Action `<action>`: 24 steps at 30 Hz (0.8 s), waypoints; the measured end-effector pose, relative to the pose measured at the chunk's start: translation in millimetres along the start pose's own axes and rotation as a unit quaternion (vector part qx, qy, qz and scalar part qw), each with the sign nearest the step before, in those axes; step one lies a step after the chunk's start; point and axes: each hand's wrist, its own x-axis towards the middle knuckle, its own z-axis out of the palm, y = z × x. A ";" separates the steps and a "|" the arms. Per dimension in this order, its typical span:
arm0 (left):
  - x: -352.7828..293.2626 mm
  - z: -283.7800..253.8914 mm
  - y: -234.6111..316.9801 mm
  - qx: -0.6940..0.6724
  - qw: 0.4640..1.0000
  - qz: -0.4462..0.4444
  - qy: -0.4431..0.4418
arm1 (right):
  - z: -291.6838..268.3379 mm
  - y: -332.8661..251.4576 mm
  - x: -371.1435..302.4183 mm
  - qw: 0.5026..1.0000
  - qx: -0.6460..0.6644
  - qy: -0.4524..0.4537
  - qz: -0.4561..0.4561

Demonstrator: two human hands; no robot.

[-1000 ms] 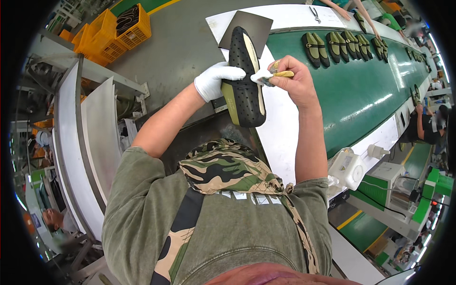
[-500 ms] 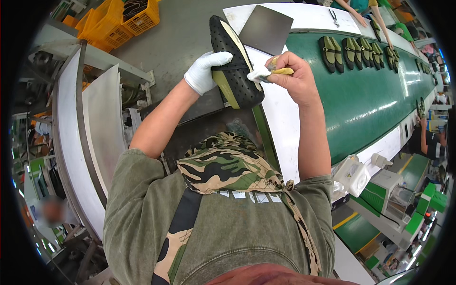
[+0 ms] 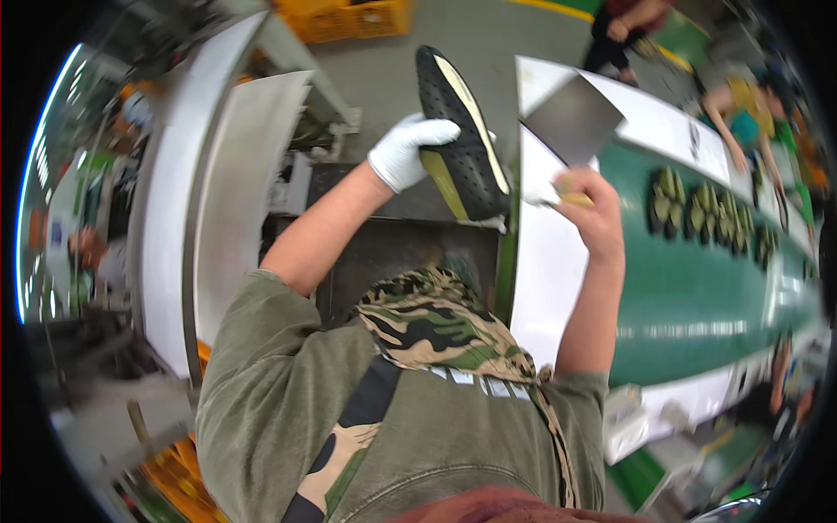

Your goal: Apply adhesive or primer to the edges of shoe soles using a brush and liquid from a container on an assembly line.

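Observation:
My left hand point(image 3: 408, 154), in a white glove, is closed around a black shoe point(image 3: 478, 187) dotted with small holes. The shoe is tilted, its pale sole edge facing right and an olive-green part showing at its lower left. Bare and closed, my right hand point(image 3: 595, 209) grips a small white, cloth-like wad point(image 3: 540, 192) with a yellowish piece beside the fingers. Motion blurs that wad, so its exact kind is unclear. A gap separates it from the shoe, and it is over the white tabletop point(image 3: 549, 288).
A dark square plate point(image 3: 571, 118) lies on the white table's far end. Several pairs of green-and-black shoes point(image 3: 667, 200) stand on a green conveyor belt point(image 3: 680, 305) to the right. Another person point(image 3: 741, 113) works across it. Yellow crates point(image 3: 357, 19) stand at the back; a pale panel point(image 3: 248, 200) is at left.
My right hand with the white wad has moved off the shoe's sole edge to the right. My left hand still holds the shoe. The whole view has turned.

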 end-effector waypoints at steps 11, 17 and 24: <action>-202.2 51.8 160.8 0.130 0.819 0.367 0.421 | -38.2 123.6 -45.2 0.936 0.332 0.060 0.103; -387.6 -3.5 239.1 0.123 0.729 0.350 0.575 | -42.5 122.1 -58.0 0.925 0.360 0.082 0.091; -531.9 -101.9 218.0 0.144 0.699 0.154 0.684 | -69.9 126.8 -103.4 0.907 0.365 0.189 0.096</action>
